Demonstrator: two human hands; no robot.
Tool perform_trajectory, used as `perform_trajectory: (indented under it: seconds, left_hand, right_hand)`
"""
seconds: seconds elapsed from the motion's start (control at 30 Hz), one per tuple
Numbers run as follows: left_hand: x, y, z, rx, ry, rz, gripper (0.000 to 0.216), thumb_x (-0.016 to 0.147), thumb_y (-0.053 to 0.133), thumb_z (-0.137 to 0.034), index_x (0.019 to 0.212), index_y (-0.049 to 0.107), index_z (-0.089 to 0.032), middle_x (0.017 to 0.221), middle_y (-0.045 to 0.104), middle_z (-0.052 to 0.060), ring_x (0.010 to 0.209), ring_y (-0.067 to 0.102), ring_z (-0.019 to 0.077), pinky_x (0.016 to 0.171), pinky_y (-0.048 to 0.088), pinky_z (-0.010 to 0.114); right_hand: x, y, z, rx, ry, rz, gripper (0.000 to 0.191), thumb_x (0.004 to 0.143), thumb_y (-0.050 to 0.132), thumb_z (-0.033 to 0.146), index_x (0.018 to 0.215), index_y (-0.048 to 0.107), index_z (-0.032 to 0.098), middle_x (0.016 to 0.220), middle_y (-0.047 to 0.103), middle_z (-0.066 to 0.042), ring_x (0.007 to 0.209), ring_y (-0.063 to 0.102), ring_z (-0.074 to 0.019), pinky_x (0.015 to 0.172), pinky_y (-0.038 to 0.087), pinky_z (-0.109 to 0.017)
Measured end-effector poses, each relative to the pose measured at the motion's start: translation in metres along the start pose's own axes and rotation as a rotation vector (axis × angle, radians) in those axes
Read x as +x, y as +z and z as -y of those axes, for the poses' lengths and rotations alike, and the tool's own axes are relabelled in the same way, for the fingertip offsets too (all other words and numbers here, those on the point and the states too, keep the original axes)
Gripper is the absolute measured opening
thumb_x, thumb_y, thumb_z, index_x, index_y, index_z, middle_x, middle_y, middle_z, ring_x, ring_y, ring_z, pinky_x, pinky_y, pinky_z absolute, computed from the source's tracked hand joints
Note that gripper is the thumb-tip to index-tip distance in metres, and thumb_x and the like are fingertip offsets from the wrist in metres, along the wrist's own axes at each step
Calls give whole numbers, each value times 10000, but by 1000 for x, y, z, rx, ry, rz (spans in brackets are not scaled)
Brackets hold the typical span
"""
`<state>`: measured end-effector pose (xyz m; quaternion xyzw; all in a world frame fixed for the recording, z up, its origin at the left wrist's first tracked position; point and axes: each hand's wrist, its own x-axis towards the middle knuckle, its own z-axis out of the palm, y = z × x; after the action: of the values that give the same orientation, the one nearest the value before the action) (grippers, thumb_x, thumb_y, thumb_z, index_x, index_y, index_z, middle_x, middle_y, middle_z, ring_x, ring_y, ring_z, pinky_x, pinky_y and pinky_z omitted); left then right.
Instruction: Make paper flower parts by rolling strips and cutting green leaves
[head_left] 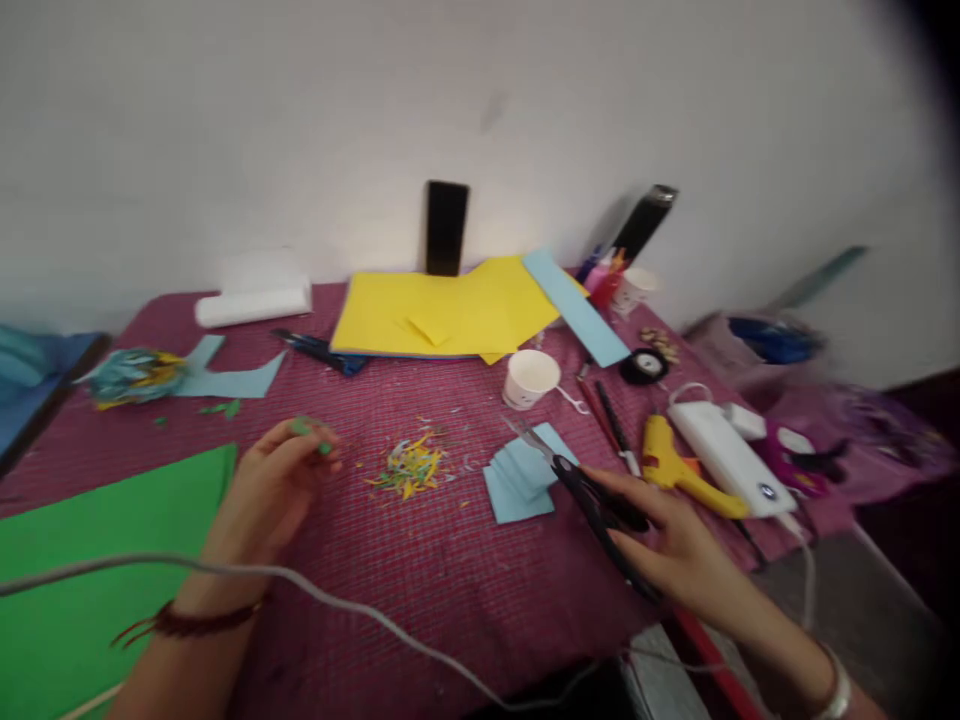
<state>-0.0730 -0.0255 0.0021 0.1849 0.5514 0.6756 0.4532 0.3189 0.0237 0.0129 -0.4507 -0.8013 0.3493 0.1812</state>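
Note:
My left hand (279,485) is closed in a pinch around small green paper pieces (311,433), held above the cloth. In my right hand (679,545) is a pair of black-handled scissors (592,505), fingers at the handles, blades pointing up and left over a fanned stack of light blue paper squares (521,485). Between the hands lies a small pile of yellow, green and pale paper snippets (412,467). Under my left wrist spreads a large green sheet (97,540).
A white cable (322,592) crosses in front. A paper cup (531,378) stands mid-table; yellow sheets (427,305) and an upright phone (446,228) are behind. A yellow glue gun (675,470) and white power strip (731,458) lie right. Crumpled paper (139,377) sits left.

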Motion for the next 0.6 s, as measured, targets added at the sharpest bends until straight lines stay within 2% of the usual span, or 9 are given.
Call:
perform_trajectory:
  seconds: [0.07,0.17,0.27,0.37,0.43,0.5,0.57,0.6]
  left_hand:
    - [3,-1,2,20,-8,-21,94,560,727,-127,566,637,-155,646,654,-18,580,581,98,487,525,168]
    - [5,1,7,23,-50,-18,96,569,697,-87,549,634,-158,641,661,-24,570,579,86,496,527,149]
    - [0,7,11,23,-73,8,142,547,739,-94,543,608,-151,632,667,-15,539,581,83,480,517,148]
    - [-7,13,11,12,-100,50,214,526,793,-100,579,591,-152,636,675,0,541,592,89,486,510,151]
    - [-12,17,11,-4,-118,90,222,551,800,-111,641,603,-159,648,679,4,556,602,93,504,515,161]
    - [-16,20,10,-15,-125,126,224,574,800,-121,698,617,-160,665,679,3,561,604,93,513,519,171]
    - [-19,22,10,-21,-121,159,217,590,797,-125,723,628,-152,681,675,1,569,605,89,522,522,175]
    - [-21,23,10,-23,-120,174,209,598,795,-127,729,634,-147,685,674,2,575,607,89,528,522,175]
  right_hand:
    - [-18,-2,-19,-152,74,-125,487,839,554,320,1301,550,166,1227,643,-129,1115,617,-275,968,490,-447]
    - [-30,0,-41,-367,153,-224,491,847,529,353,1292,560,148,1186,653,-144,1078,630,-289,929,509,-457]
    - [-32,0,-52,-544,124,-250,484,857,518,367,1278,577,134,1177,645,-165,1072,622,-307,911,513,-459]
    - [-32,-7,-54,-658,33,-196,456,860,522,375,1255,602,161,1138,658,-162,1051,615,-336,903,495,-502]
    - [-28,-15,-48,-659,-27,-168,408,861,520,403,1191,647,199,1079,678,-143,1018,620,-353,883,486,-528]
    - [-18,-19,-32,-562,-97,-190,370,861,522,415,1145,667,227,1080,675,-127,1003,621,-344,878,480,-514]
    - [3,-16,-5,-355,-149,-200,308,879,524,383,1125,663,259,1099,670,-96,997,626,-290,885,483,-446]
    - [17,-9,12,-217,-181,-135,279,894,515,356,1117,659,270,1044,682,-76,941,638,-251,838,501,-396]
